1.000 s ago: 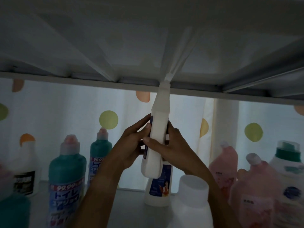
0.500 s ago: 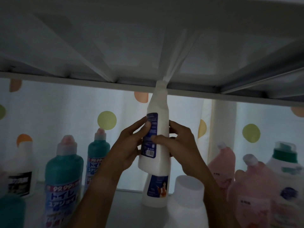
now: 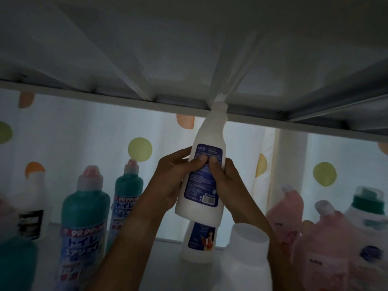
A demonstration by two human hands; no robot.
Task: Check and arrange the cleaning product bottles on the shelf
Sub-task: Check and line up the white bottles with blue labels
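Gripping smooth, tapered white bottle (image 3: 206, 164); both hands.

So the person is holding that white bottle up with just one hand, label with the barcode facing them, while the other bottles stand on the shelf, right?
Not quite: both hands hold it. In the head view the left hand and the right hand each grip the white bottle, thumbs pressed on its blue label. The rest is right: the barcode faces the camera, and the other bottles, such as the teal bottle, stand on the shelf.
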